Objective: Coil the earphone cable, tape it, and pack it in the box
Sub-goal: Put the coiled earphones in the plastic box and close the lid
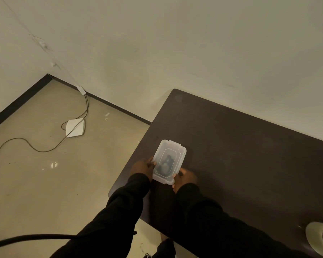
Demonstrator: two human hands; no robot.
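my left hand (pixel 142 167) and my right hand (pixel 185 177) are both clamped on the box (pixel 169 162), one on each long side near its closer end, so the box sits between them with its far end reaching away from me. the lid is on the box and looks seated all round. through the clear plastic i can make out a dark bundle inside, which i take to be the coiled earphone cable (pixel 166 163), though it is too blurred to see any tape on it. the box rests on the dark table (pixel 241 155), near the table's left edge. well off to the right of my right hand, at the near edge of the table, lies a roll of tape (pixel 319 239), partly cut off by the frame. to the left of my left hand, down on the floor (pixel 45 183), there is a flat white device (pixel 75 127) with thin wires running from it.
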